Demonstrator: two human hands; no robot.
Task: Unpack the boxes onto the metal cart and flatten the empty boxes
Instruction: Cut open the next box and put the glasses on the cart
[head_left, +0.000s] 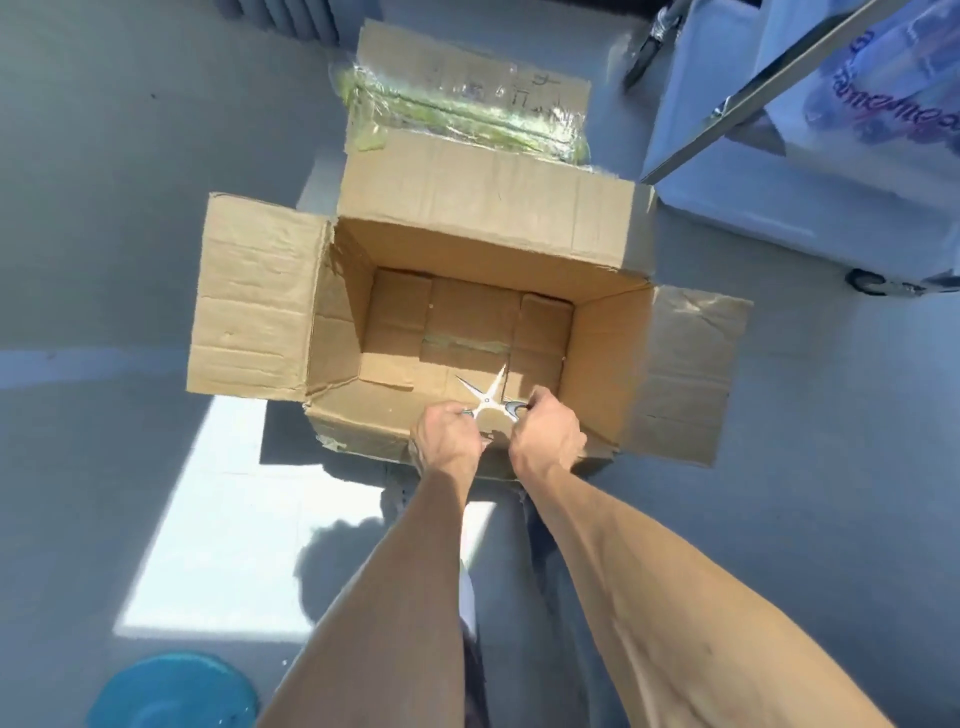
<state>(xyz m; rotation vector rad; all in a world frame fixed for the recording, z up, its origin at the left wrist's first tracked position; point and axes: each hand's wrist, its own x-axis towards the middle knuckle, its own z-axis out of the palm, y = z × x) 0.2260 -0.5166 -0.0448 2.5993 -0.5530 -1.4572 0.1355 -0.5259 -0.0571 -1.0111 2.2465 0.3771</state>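
**Inspector A:** State the position of the open cardboard box (467, 291).

**Inspector B:** It stands on the grey floor (104, 234), directly ahead of the person. All four flaps are folded outward. The interior shows only the taped bottom panels; no contents are visible inside.

**Inspector A:** State the condition of the hands.

**Inspector B:** The left hand (447, 434) is curled round one handle loop of a pair of scissors (485, 397). The right hand (548, 431) is curled round the other loop. Both hands sit at the near wall of the box, close together, knuckles upward. The scissor blades are spread wide apart and point down into the box, above the bottom near its near edge. Whether the blade tips touch the cardboard cannot be determined.

**Inspector A:** Identify the remaining items.

**Inspector B:** A second box (467, 98) lies just beyond the first, touching its far flap. It is closed, wrapped across the middle with clear and green tape, and carries handwriting that is too faint to read. The metal cart (779, 78) stands at the upper right, with a white printed bag (857, 104) on it and a caster visible at its lower edge. A blue round object (171, 691) lies on the floor at the lower left. A bright patch of sunlight falls on the floor beside the person's forearms.
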